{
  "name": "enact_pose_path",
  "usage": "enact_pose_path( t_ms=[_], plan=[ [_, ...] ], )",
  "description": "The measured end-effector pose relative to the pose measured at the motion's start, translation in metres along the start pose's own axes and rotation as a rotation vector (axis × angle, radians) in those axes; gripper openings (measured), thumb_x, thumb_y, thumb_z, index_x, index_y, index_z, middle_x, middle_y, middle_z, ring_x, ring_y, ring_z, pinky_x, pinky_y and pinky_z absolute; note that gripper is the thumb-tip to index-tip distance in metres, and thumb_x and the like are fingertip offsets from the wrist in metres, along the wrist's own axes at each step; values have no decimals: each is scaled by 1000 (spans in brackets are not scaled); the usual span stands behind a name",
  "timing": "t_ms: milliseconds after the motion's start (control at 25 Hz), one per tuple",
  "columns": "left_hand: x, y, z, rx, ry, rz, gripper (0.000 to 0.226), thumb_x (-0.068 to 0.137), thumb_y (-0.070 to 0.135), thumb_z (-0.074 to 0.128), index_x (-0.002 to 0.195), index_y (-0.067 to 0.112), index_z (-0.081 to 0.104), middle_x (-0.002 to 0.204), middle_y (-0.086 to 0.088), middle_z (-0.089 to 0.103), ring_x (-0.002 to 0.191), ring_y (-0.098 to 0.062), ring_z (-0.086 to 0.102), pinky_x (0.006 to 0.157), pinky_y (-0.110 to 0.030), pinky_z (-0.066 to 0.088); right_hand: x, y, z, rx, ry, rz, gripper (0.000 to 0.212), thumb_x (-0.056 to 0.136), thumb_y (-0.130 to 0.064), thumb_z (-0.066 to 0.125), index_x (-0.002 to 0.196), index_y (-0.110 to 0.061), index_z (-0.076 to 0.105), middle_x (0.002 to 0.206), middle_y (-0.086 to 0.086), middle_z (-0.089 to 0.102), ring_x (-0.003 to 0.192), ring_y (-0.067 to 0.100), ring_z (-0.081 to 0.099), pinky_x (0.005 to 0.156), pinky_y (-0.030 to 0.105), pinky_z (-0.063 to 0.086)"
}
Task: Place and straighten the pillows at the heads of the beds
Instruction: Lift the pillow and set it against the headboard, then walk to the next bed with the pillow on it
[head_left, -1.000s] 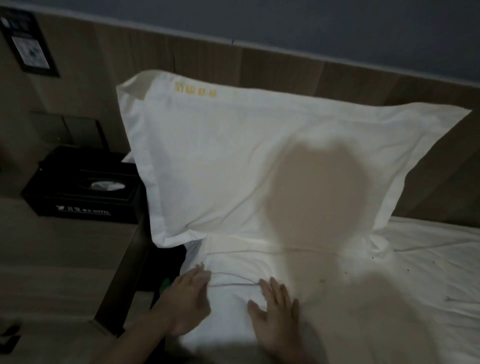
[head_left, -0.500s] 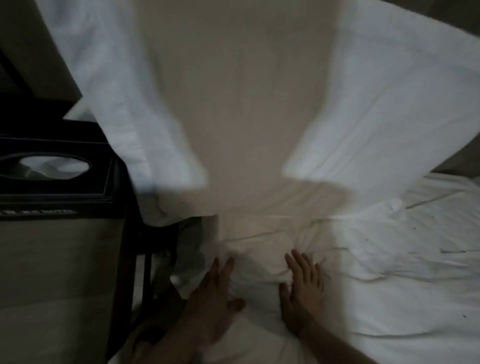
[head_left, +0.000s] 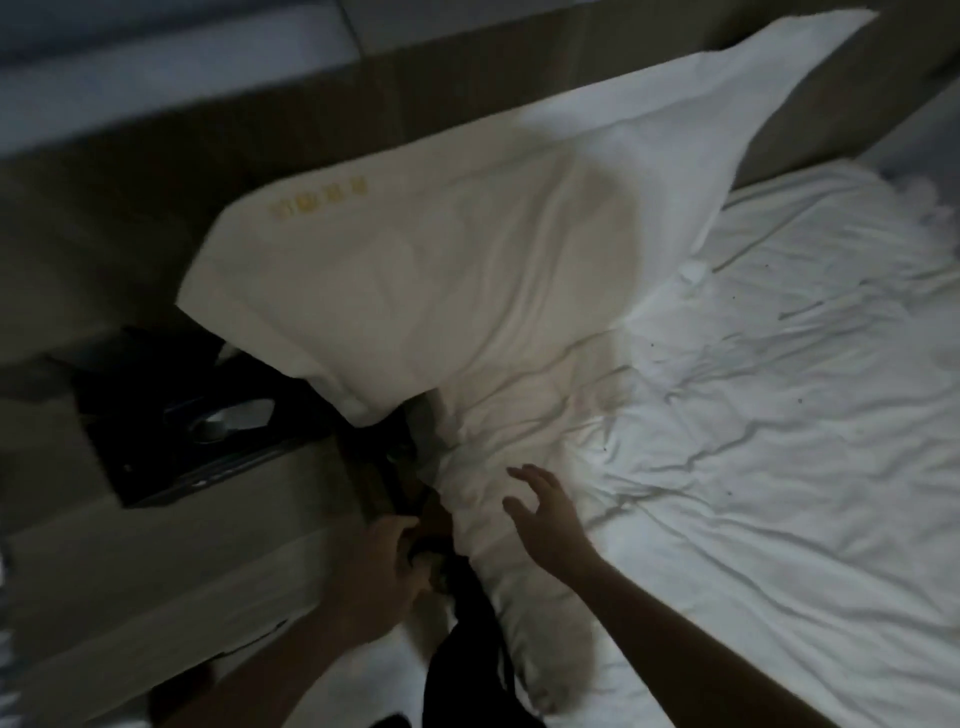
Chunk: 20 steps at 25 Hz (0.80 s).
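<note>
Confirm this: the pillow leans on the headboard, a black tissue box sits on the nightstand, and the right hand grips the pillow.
Wrong on the hand. The head view shows the right hand open over the sheet, off the pillow. The rest stands: headboard, tissue box.

We see a matt white cloth pillow (head_left: 415, 280), a creased cloth sheet (head_left: 753, 415), a wood-look headboard (head_left: 156, 171) and a glossy black box (head_left: 197, 431).

white pillow (head_left: 441, 291), black tissue box (head_left: 197, 431)
</note>
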<state>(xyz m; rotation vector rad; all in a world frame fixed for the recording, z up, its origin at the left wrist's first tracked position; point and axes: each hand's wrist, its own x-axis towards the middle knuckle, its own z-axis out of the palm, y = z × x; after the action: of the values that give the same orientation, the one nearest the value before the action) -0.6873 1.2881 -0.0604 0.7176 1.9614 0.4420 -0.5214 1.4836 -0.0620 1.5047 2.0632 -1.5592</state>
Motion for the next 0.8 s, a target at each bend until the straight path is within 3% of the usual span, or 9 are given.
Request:
enact_pose_path(
  t_ms=[80, 200, 280, 440, 560, 680, 800],
  plan=[
    [-59, 15, -32, -45, 19, 33, 39, 93, 32, 71, 130, 35, 56, 135, 9, 55, 120, -8, 55, 101, -28, 45, -67, -25, 1, 223, 19, 17, 37, 102, -21, 64, 138, -29, 64, 151, -4, 52, 138, 15, 53, 109, 24, 48],
    [-133, 31, -66, -89, 53, 139, 30, 95, 24, 71, 119, 40, 61, 123, 19, 63, 118, -4, 61, 94, -17, 49, -163, -58, -7, 427, 69, 6, 28, 105, -28, 62, 130, -39, 67, 140, -15, 61, 123, -7, 57, 88, 2, 45],
    [-173, 41, -73, -109, 50, 239, 27, 97, 21, 69, 115, 41, 63, 118, 26, 65, 115, 2, 62, 89, -8, 48, -224, -69, -12, 505, 133, -19, 30, 104, -28, 63, 132, -37, 69, 133, -14, 67, 115, -13, 61, 85, 1, 45],
    [-238, 41, -72, -138, -53, 386, 25, 99, 35, 65, 120, 48, 64, 124, 30, 64, 119, 9, 60, 97, -21, 49, -347, -63, 2, 548, 261, -55, 31, 103, -28, 63, 131, -42, 68, 126, -17, 71, 116, -12, 63, 84, 2, 47],
    [-288, 31, -62, -87, -108, 480, 30, 97, 46, 64, 126, 48, 61, 130, 27, 63, 121, 8, 59, 96, -21, 52, -439, -41, 38, 612, 344, -9, 28, 104, -26, 63, 126, -42, 70, 121, -13, 75, 115, -5, 67, 85, 6, 49],
    [-341, 24, -39, -48, -143, 545, 30, 97, 38, 66, 125, 47, 63, 130, 25, 63, 120, 5, 61, 98, -23, 52, -514, -15, 71, 687, 393, 40, 27, 103, -23, 65, 122, -40, 72, 115, -9, 78, 109, 1, 72, 87, 14, 52],
    [-375, 23, -9, 19, -242, 581, 28, 98, 26, 68, 122, 41, 66, 130, 24, 62, 122, 2, 60, 102, -32, 50, -575, 20, 98, 762, 515, 86, 26, 103, -25, 65, 117, -46, 73, 116, -16, 77, 111, -6, 68, 86, 6, 48]
  ],
)
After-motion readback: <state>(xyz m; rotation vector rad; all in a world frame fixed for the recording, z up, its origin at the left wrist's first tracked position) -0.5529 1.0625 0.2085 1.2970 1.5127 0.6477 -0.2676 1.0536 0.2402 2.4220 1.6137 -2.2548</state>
